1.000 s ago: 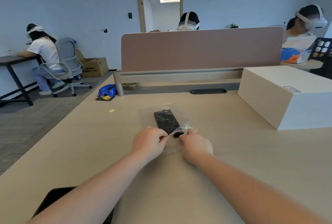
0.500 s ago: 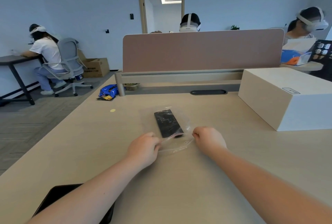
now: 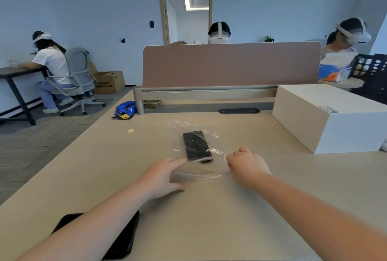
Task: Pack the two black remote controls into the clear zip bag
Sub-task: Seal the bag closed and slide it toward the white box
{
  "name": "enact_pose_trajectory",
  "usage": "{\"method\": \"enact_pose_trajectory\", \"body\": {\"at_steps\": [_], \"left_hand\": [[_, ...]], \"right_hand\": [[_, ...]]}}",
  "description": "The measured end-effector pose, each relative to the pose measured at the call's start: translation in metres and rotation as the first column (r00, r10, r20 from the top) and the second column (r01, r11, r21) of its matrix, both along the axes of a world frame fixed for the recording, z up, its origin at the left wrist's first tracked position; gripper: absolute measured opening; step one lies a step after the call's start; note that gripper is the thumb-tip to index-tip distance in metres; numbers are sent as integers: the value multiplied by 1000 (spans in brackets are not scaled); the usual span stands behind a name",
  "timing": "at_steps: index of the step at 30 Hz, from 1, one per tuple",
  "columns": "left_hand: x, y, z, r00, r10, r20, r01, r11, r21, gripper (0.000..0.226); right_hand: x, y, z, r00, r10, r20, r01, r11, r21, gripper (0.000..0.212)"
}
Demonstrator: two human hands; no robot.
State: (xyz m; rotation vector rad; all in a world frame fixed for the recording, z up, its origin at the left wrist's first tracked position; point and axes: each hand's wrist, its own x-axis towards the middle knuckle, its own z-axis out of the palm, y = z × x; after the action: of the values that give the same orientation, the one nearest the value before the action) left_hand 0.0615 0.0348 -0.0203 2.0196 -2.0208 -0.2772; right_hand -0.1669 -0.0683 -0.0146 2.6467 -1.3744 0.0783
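Clear zip bag (image 3: 199, 151) lies flat just beyond both hands, its two black remotes (image 3: 196, 145) running lengthwise away — mouth end nearest. Left hand (image 3: 165, 173), fingers spread, presses that edge; right hand (image 3: 247, 164) is loosely curled beside it, grip unclear.

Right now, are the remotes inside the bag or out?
Inside: both black remote controls lie under the clear zip bag film, side by side.

My remotes (image 3: 196, 146): black. Bag (image 3: 201, 171): clear. Desk (image 3: 209, 218): pale beige. Box (image 3: 326, 118): cream. Divider (image 3: 230, 65): dusty pink.
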Motion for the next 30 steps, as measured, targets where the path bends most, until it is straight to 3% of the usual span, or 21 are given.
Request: {"method": "enact_pose_trajectory", "body": {"at_steps": [2, 6, 8, 15, 19, 23, 30], "left_hand": [[6, 2, -1, 995, -11, 95, 15, 999, -45, 56], [13, 7, -6, 911, -3, 413, 102, 971, -218, 6], [16, 5, -11, 826, 44, 561, 96, 971, -218, 24], [15, 8, -13, 798, 69, 598, 136, 947, -292, 20], [19, 6, -19, 790, 42, 612, 188, 933, -307, 24], [22, 2, -21, 806, 76, 587, 201, 898, -392, 32], [26, -1, -22, 786, 51, 616, 255, 881, -398, 30]], "right_hand": [[2, 0, 0, 999, 2, 41, -3, 1000, 2, 22], [6, 5, 1, 974, 187, 124, -194, 980, 42, 43], [10, 11, -1, 953, 291, 89, -299, 950, 88, 48], [33, 14, -19, 905, 424, 45, -425, 905, 11, 46], [46, 15, -31, 799, 567, 202, -525, 820, -229, 45], [64, 19, -37, 724, 657, 208, -535, 726, -432, 43], [84, 14, -47, 784, 595, 179, -514, 782, -352, 24]]}}
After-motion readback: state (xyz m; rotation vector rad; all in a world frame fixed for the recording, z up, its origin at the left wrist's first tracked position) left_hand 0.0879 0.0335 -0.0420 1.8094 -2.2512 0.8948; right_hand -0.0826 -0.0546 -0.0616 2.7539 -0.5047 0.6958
